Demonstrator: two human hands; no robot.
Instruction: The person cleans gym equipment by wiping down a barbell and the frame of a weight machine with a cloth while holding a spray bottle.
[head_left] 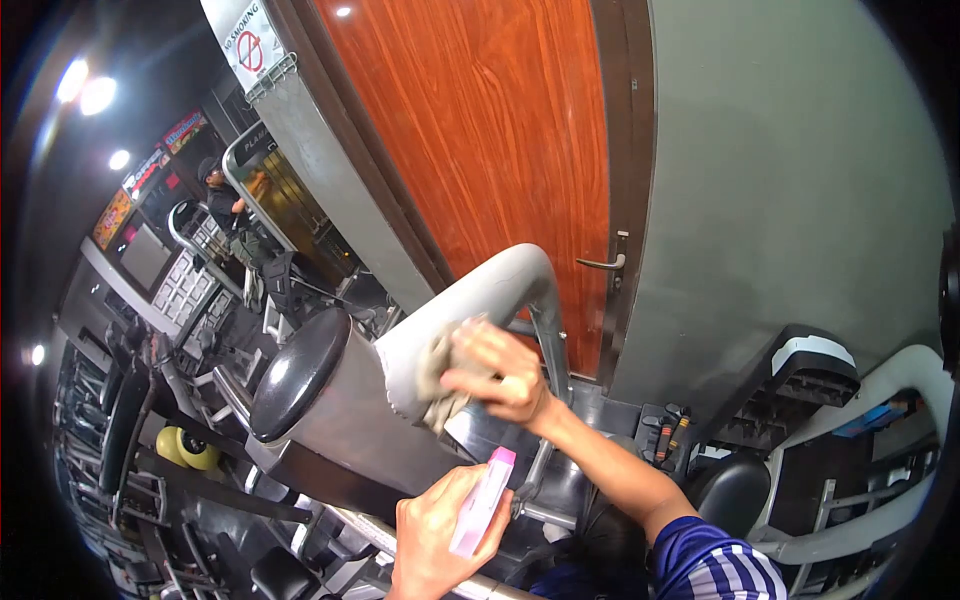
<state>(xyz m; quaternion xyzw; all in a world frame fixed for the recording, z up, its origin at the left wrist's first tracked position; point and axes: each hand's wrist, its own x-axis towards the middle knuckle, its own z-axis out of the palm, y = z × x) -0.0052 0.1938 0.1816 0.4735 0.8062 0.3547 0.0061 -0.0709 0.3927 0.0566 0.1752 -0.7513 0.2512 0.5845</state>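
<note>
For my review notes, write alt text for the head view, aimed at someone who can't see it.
A person's right hand holds a crumpled cloth against the gray frame of an exercise machine, while the left hand grips a slim pink-and-white item. Behind are a reddish-brown door and, in the background at left, another person.

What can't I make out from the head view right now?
All in the head view:
- Cloth: blurred, partly covered by the right hand.
- Grey frame under the cloth: hidden by it.
- Pink item: print too small to read; one side hidden by the left hand.
- Left forearm: cut off by the bottom edge.
</note>
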